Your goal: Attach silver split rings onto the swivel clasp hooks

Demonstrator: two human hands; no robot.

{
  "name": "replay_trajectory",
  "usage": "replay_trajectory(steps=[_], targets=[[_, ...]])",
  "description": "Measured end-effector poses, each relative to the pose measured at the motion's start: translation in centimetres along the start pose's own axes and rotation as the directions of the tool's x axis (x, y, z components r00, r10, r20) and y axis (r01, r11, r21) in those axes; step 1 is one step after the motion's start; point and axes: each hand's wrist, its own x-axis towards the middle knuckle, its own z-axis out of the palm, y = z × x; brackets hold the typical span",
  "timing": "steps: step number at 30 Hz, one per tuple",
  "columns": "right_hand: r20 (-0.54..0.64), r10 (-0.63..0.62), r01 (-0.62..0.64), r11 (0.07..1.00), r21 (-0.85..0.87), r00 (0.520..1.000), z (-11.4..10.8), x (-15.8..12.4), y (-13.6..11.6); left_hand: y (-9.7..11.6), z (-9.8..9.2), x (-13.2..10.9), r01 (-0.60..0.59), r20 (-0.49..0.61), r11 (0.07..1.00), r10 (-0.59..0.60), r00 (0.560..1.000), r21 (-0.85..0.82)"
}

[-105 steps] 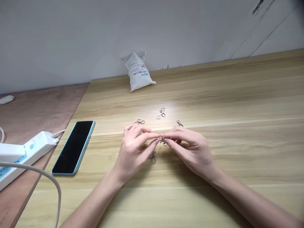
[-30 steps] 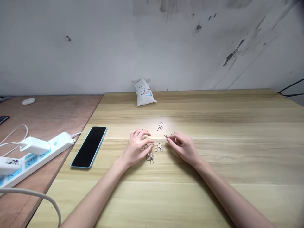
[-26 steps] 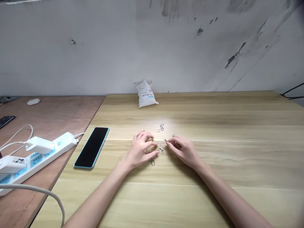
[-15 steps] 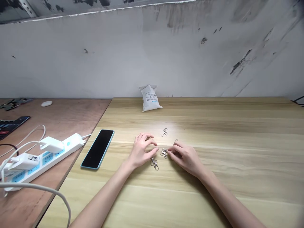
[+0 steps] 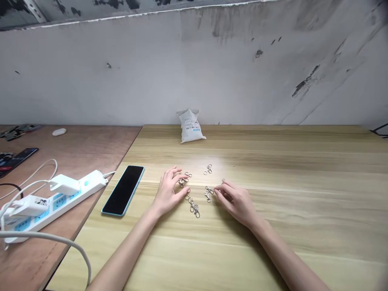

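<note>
My left hand point(image 5: 170, 192) rests on the wooden table with its fingers spread and nothing gripped. A few metal swivel clasps with key rings point(image 5: 183, 180) lie by its fingertips, partly covered. Just right of its thumb are more clasps and rings point(image 5: 194, 207). My right hand point(image 5: 234, 200) is closed in a pinch on the table, its fingertips at the end of a small group of clasps point(image 5: 208, 193). What sits between those fingers is hidden. A bit of metal point(image 5: 223, 180) shows above its knuckles. Farther back lie another clasp point(image 5: 209, 169) and a loose ring point(image 5: 205, 173).
A phone point(image 5: 123, 190) lies left of my left hand. Against the wall stands a white packet point(image 5: 190, 126). On the reddish table at left are a power strip point(image 5: 57, 204) with plugs and cables, a small white case point(image 5: 59, 131) and a dark strip-shaped object point(image 5: 18, 161).
My left hand has moved left and spread away from the middle, uncovering clasps and rings near its fingers. My right hand stays almost in place; the clasps by it lie slightly differently.
</note>
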Motion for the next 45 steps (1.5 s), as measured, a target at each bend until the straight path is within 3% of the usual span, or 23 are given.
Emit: replay_trajectory(steps=[2, 7, 15, 25, 29, 32, 36, 39, 41, 45], targets=[[-0.003, -0.026, 0.026, 0.999, -0.02, 1.0, 0.1, -0.2, -0.5, 0.4, -0.3, -0.9, -0.059, -0.01, 0.998, 0.059, 0.998, 0.016], [0.103, -0.161, 0.169, 0.982, -0.079, 0.982, 1.5, -0.7, -2.9, 1.6, -0.5, -2.8, -0.293, 0.099, 0.95, 0.283, 0.954, 0.111], [0.176, -0.15, 0.181, 0.968, -0.175, 0.973, 2.0, -0.7, -3.4, 2.2, -0.3, -2.8, -0.29, 0.104, 0.952, 0.28, 0.954, 0.099], [0.144, -0.137, 0.165, 0.965, -0.206, 0.98, 3.0, -0.9, -3.8, 3.1, 0.3, -2.7, -0.265, 0.127, 0.961, 0.255, 0.959, 0.077], [0.11, -0.168, 0.193, 0.941, -0.278, 0.98, 3.1, -0.6, -3.8, 3.6, 0.6, -2.3, -0.327, 0.078, 0.937, 0.32, 0.944, 0.125], [0.113, -0.171, 0.198, 0.932, -0.302, 0.979, 3.2, -0.6, -3.5, 3.7, 0.8, -2.2, -0.431, -0.006, 0.876, 0.442, 0.897, 0.215], [0.097, -0.081, 0.099, 0.974, -0.204, 0.992, 3.3, -0.7, -3.1, 3.6, 1.2, -2.0, -0.562, -0.008, 0.776, 0.589, 0.808, 0.287], [0.059, 0.005, -0.005, 1.0, 0.003, 0.998, 3.1, -0.6, -2.8, 3.9, 1.7, -1.7, -0.594, -0.01, 0.749, 0.624, 0.781, 0.293], [0.028, 0.057, -0.061, 0.984, 0.168, 0.998, 2.8, -0.4, -2.6, 4.1, 2.0, -1.4, -0.571, -0.018, 0.777, 0.596, 0.803, 0.267], [-0.002, 0.181, -0.167, 0.912, 0.375, 0.983, 2.2, -0.2, -2.6, 4.5, 1.8, -0.6, -0.425, -0.066, 0.893, 0.438, 0.897, 0.147]])
